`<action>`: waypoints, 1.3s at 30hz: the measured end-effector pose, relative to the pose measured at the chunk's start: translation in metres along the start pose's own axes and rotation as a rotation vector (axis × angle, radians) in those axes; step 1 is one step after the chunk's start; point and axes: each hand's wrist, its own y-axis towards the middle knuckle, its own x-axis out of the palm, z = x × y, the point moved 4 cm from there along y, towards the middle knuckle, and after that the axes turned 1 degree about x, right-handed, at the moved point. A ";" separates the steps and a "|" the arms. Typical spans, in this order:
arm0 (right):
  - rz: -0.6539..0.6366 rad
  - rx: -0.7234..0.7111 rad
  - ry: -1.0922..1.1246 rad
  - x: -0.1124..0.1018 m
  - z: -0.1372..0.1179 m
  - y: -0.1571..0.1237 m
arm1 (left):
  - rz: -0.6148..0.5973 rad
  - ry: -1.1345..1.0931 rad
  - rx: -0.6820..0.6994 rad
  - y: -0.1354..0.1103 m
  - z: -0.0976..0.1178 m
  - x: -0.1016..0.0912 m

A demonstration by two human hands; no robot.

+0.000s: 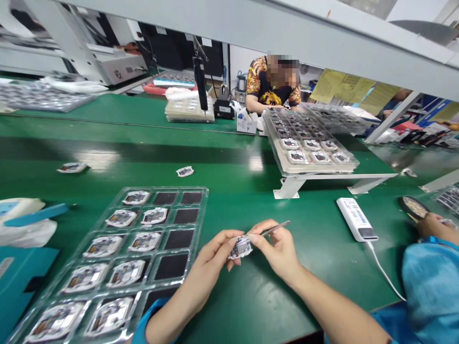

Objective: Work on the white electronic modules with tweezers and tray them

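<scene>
Between my two hands, above the green table, is a small white-rimmed electronic module [241,247]. My left hand [218,251] pinches it at its left side, fingers closed. My right hand [278,248] is closed around thin metal tweezers [276,228], which point up to the right, while its thumb and fingertips meet the module's right edge. Left of my hands lies a clear plastic tray [204,210]. Similar modules [144,241] fill its left and middle columns; the pockets visible at right show dark bottoms.
Two loose modules [185,171] lie beyond the tray. A white power strip [357,220] with a cable lies right. Stacked trays [311,143] rest on a low stand [292,186]. A black electric screwdriver [200,83] hangs overhead. One person [274,86] sits opposite; a co-worker's blue sleeve [430,282] is at right.
</scene>
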 end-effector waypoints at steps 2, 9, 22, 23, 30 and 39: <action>0.014 0.046 0.011 -0.001 0.002 0.001 | 0.002 0.003 -0.003 0.000 0.001 0.000; 0.125 0.059 -0.023 -0.004 0.003 0.002 | -0.006 0.050 0.032 0.000 0.003 0.001; 0.118 0.081 0.006 -0.003 0.004 0.002 | -0.042 0.130 0.086 0.002 0.000 0.000; 0.121 0.078 0.007 -0.003 0.004 0.002 | -0.043 0.138 0.091 0.002 -0.001 0.000; 0.102 0.088 0.042 -0.003 0.006 0.003 | -0.066 0.149 0.097 0.002 0.001 0.002; 0.082 0.099 0.074 -0.004 0.008 0.003 | -0.083 0.152 0.073 0.001 0.006 0.001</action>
